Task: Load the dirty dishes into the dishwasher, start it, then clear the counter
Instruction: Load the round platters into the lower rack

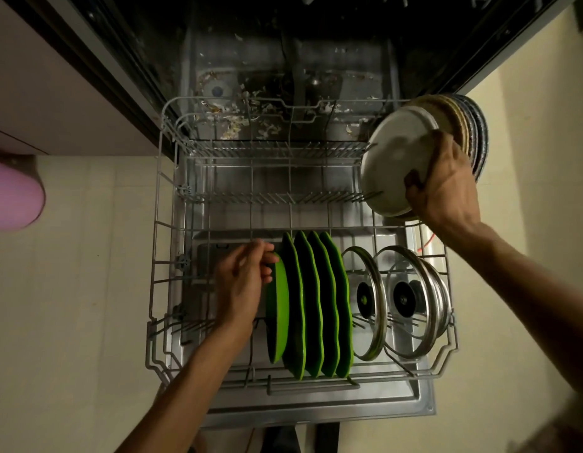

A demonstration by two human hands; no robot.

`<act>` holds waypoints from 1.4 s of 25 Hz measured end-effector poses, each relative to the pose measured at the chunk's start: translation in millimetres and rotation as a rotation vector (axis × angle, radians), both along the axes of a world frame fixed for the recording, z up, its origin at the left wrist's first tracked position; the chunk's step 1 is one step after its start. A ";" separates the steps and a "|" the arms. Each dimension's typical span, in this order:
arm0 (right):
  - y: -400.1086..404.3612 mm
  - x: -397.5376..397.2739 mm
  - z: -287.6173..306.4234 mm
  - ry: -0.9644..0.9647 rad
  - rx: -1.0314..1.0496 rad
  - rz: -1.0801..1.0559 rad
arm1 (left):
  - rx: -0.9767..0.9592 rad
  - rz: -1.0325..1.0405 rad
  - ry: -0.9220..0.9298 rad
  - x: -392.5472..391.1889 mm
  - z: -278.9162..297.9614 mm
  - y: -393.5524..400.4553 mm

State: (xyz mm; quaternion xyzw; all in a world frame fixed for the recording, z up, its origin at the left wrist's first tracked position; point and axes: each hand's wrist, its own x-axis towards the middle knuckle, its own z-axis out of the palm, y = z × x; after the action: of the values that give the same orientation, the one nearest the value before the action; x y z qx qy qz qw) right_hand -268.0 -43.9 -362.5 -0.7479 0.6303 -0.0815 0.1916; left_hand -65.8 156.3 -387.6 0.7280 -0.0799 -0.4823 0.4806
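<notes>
The dishwasher's lower rack is pulled out over the open door. Several green plates stand on edge in its front row. My left hand pinches the top rim of the leftmost green plate, which stands in the rack. My right hand grips a stack of plates tilted on edge over the rack's right rim; the nearest is white, the ones behind are tan and dark. Two glass lids with steel rims stand at the front right.
Food scraps litter the dishwasher floor behind the rack. The open door juts toward me. A pink rounded object lies at the left on the tiled floor. Cabinet fronts flank the machine on both sides.
</notes>
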 end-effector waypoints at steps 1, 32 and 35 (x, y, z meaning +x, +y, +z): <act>12.6 0.7 -0.2 -0.013 0.002 0.022 | -0.030 -0.094 -0.101 -0.1 3.8 -2.0; 278.0 92.3 347.8 -0.241 0.210 0.185 | -0.138 -0.626 -0.650 28.9 361.1 143.4; 289.7 91.3 384.3 -0.271 0.207 0.192 | -0.148 -0.608 -0.662 33.1 404.2 144.8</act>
State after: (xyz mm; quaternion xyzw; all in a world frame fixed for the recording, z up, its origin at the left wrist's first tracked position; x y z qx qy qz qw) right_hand -176.7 245.8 21.7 -0.7631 0.5294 -0.0973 0.3576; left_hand -32.7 301.1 16.6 0.7501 -0.4738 -0.3359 0.3164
